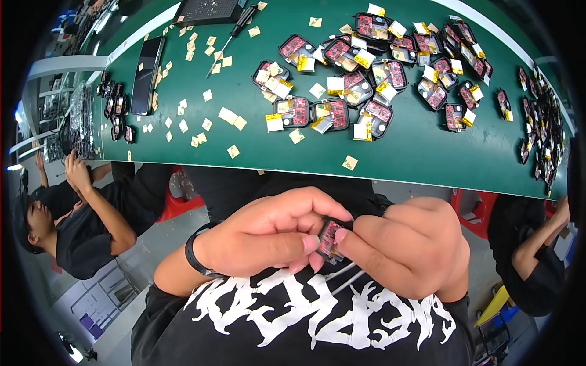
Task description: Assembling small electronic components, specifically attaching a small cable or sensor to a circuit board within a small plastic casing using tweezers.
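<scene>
In front of my chest, my left hand [262,235] grips a small black device housing [330,239] with a red circuit board in it, thumb on the near side and fingers curled round. My right hand [412,244] is closed at the housing's right side, its thumb and forefinger pressed to the board. Beneath the right hand stick out two thin silver prongs [347,278], like those of tweezers; their other end is hidden. Much of the housing is covered by my fingers.
On the green table [244,140] lie several open black housings [351,88] with red boards and silver-yellow battery packs. Small beige stickers [228,116], a phone [148,76], a screwdriver [239,25] and a black tray [210,11] are at the left. Co-workers [91,226] sit on both sides.
</scene>
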Demonstrator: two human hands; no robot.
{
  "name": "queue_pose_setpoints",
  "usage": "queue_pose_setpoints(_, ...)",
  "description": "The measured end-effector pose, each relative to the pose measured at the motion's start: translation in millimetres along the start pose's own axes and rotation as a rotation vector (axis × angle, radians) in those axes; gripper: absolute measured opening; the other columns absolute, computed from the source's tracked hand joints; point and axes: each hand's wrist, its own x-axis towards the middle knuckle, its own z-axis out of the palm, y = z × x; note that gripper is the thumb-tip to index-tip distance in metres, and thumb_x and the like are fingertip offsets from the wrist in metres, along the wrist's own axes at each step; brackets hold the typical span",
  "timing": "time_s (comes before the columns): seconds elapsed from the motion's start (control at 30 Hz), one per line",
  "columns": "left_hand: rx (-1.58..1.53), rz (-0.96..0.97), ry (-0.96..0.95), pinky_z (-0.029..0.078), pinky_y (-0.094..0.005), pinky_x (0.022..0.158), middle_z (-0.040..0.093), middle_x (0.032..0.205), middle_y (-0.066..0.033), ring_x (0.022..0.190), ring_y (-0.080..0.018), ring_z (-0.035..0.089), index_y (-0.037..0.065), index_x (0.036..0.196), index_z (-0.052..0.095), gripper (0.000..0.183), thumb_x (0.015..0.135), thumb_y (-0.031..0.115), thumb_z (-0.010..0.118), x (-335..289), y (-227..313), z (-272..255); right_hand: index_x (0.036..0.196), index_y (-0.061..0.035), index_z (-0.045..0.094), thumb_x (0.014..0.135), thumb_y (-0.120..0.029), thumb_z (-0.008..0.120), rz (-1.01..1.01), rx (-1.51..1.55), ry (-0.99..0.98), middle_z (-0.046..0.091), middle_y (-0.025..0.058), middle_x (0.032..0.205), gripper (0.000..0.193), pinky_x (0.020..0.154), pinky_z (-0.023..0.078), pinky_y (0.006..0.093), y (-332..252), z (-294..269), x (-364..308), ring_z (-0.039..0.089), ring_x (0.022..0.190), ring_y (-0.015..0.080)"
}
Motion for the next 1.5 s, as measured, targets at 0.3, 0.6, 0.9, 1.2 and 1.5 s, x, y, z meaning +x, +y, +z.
queue_pose_setpoints(0.3,-0.028,0.105,-0.065,0.051,-0.0269,0.084,0.060,0.121,-0.0124,0.101,-0.0125,0.062,-0.003,0.142,0.040,0.054,0.090,-0.009,0.052,-2,-18,-7,0.087,0.0026,0.071,0.070,-0.007,0.074,-0.022,-0.073,-0.011,0.058,0.0043,0.078,0.020,0.041,0.036,0.0261,-3,8,1,0.048,0.055,0.0113)
queue_pose_setpoints(0.6,0.072,0.043,0.021,0.051,-0.0262,0.090,0.058,0.122,-0.0108,0.106,-0.0120,0.060,-0.002,0.139,0.041,0.053,0.087,-0.012,0.048,-3,-12,-3,0.087,0.0023,0.069,0.070,-0.008,0.071,0.015,-0.054,0.039,0.055,0.0037,0.076,0.020,0.041,0.037,0.0248,-3,17,0,0.048,0.055,0.0114)
queue_pose_setpoints(0.9,-0.050,0.030,0.124,0.040,-0.0219,0.059,0.064,0.101,-0.0109,0.073,-0.0100,0.057,-0.004,0.132,0.045,0.051,0.082,-0.001,0.052,3,-15,-9,0.095,-0.0011,0.070,0.072,-0.010,0.074,0.208,0.050,0.027,0.057,0.0036,0.080,0.025,0.046,0.041,0.0274,-5,8,-2,0.050,0.057,0.0140)
queue_pose_setpoints(1.2,-0.100,0.105,0.144,0.038,-0.0212,0.055,0.064,0.095,-0.0110,0.070,-0.0088,0.056,-0.006,0.128,0.045,0.050,0.081,0.006,0.052,3,-13,-9,0.104,-0.0004,0.072,0.067,-0.008,0.077,0.372,-0.078,0.074,0.063,0.0055,0.086,0.039,0.053,0.043,0.0289,-24,0,-13,0.053,0.063,0.0181)
queue_pose_setpoints(1.5,-0.080,0.145,0.216,0.038,-0.0216,0.055,0.065,0.097,-0.0122,0.071,-0.0095,0.057,-0.004,0.127,0.045,0.049,0.080,0.007,0.052,2,-11,-3,0.099,0.0002,0.074,0.062,-0.009,0.071,0.242,-0.198,0.104,0.065,0.0065,0.087,0.038,0.050,0.041,0.0283,-25,7,-14,0.055,0.067,0.0189)
